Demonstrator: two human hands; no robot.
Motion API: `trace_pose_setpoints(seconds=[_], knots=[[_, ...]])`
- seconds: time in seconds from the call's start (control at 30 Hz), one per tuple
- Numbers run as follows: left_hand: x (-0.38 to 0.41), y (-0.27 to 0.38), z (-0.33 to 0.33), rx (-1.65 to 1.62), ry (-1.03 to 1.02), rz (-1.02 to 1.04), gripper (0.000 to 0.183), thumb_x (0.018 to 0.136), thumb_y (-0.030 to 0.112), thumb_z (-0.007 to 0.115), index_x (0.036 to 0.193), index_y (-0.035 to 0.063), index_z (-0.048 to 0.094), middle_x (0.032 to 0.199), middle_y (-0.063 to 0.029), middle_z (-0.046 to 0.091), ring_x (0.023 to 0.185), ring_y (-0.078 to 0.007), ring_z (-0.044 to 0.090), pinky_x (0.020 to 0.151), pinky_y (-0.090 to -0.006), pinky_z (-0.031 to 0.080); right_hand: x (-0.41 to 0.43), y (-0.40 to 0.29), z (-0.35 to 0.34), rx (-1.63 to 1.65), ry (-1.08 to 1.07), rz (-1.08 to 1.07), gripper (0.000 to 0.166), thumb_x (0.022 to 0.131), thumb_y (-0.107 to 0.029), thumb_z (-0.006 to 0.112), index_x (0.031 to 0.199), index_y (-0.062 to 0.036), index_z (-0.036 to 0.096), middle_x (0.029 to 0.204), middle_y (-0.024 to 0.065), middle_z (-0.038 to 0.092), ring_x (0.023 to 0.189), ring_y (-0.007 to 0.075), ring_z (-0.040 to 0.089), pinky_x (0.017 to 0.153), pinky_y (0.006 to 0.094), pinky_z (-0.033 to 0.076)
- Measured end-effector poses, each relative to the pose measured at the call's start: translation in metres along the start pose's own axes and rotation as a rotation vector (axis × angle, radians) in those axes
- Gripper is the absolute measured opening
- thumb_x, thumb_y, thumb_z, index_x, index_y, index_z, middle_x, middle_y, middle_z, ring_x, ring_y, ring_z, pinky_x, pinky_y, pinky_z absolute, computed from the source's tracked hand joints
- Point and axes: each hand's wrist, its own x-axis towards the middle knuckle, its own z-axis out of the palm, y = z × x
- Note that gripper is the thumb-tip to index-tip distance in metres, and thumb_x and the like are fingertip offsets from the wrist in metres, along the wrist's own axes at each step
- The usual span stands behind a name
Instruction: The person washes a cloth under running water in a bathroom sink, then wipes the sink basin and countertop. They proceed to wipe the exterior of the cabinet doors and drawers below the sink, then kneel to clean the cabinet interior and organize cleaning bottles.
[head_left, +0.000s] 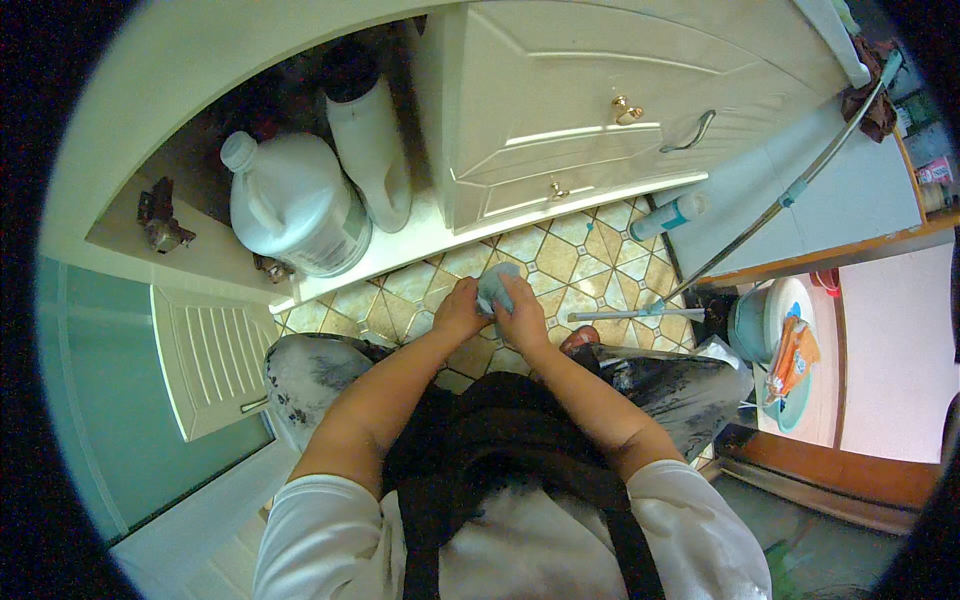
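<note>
A crumpled pale grey-green cloth (496, 285) is bunched between my two hands, above the tiled floor (517, 251). On its left side, the fingers of my left hand (459, 311) grip it. My right hand (523, 315) closes on it from the other side, with the thumb near the top. Ahead and to the left is an open cabinet, where a large white plastic jug (292, 202) with a cap stands on the cabinet floor (397, 244). Behind that jug, a taller white plastic bottle (367, 150) leans, its upper end in shadow.
Closed cream cabinet doors (555, 67) with brass knobs stand ahead. An opened louvred door (214, 360) is at left. A mop with a metal pole (757, 225) slants across the right, near a white bottle (670, 216) on the floor and a lidded bucket (765, 319).
</note>
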Motion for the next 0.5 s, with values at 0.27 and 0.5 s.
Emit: trace_pose_setpoints(seconds=[0.27,0.5], knots=[[0.001,-0.006,0.005,0.051,0.027,0.132,0.061,0.059,0.022,0.071,0.112,0.0114,0.043,0.111,-0.0116,0.044,0.099,-0.0303,0.047,0.083,-0.0376,0.041,0.001,0.006,-0.019,0.201,0.104,0.304,0.044,0.068,-0.01,0.058,0.11,-0.004,0.046,0.106,0.019,0.049,0.095,0.0343,0.05,0.081,0.0369,0.041],[-0.001,-0.007,0.004,0.082,0.021,0.025,0.06,0.057,0.025,0.073,0.105,0.0059,0.044,0.106,-0.0135,0.047,0.095,-0.0325,0.049,0.079,-0.0384,0.042,0.011,-0.009,-0.002,-0.068,-0.052,0.053,0.043,0.068,-0.013,0.059,0.108,-0.0047,0.047,0.101,0.0175,0.052,0.092,0.0336,0.05,0.076,0.0367,0.043]])
